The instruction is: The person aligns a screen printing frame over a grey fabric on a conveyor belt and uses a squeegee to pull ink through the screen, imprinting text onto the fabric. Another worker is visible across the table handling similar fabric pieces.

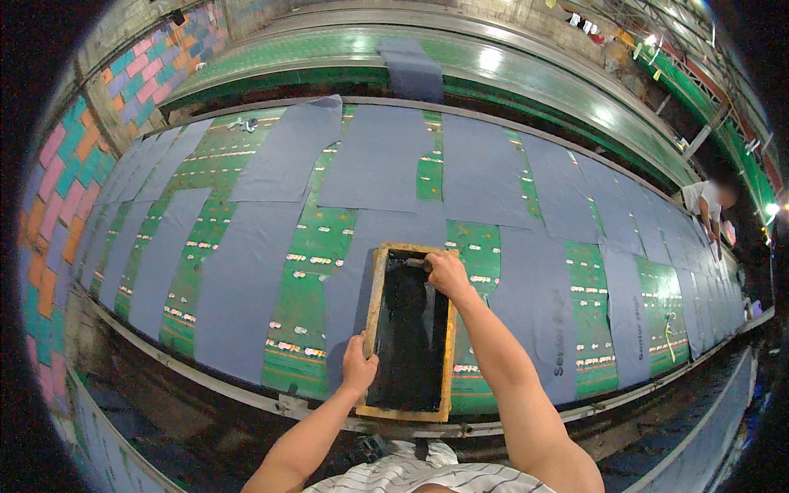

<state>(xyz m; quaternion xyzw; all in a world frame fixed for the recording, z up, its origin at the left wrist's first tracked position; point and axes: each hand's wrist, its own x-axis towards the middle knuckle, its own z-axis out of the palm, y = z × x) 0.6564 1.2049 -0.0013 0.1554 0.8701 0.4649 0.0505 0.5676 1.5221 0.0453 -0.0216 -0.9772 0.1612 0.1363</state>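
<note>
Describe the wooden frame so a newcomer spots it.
Find the long green table spread with blue-grey fabric. At its near edge, the left hand holds the left side of a rectangular frame; the right hand is over its far-right corner. Its yellowish wooden rim and black inside distinguish it from the surrounding fabric.

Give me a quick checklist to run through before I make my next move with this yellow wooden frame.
1. Left hand on the yellow, rectangular wooden frame's left side: ok.
2. Right hand on the narrow greyish tool, inside the far end: ok.
3. Frame over the blue-grey cloth panel: ok.
4. Cloth flat beneath the frame: cannot tell, hidden.
5. Co-worker away from the frame: ok, far right.
</note>
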